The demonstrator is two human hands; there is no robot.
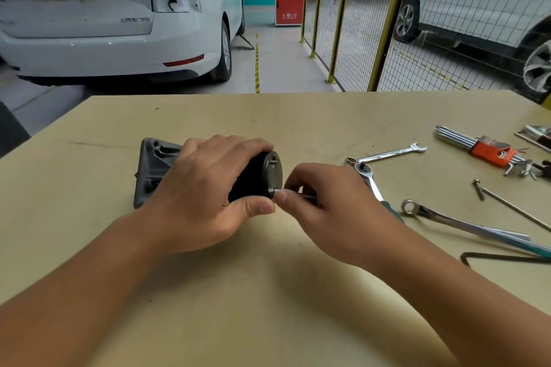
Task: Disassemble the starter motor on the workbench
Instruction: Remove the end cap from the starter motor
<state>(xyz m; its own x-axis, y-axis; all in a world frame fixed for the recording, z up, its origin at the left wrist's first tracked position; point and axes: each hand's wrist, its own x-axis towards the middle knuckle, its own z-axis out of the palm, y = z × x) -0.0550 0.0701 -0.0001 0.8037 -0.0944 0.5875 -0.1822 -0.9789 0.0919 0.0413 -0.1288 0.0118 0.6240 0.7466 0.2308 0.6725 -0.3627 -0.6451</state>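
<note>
Workshop bench (119, 247) holds the starter motor (208, 173) on its side, left hand (208, 197) curled round its black body, right hand (322, 202) pinching a thin bolt (307, 196) at the motor's end cap, which may slip or bind if the motor rolls.

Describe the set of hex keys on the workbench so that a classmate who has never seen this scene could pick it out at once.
Start at the tan wooden workbench and look to its far right side, beyond the silver open-ended spanner. There lies a bundle of silver L-shaped hex keys. Unlike the loose spanners around it, its keys are clipped together in an orange plastic holder.
</note>
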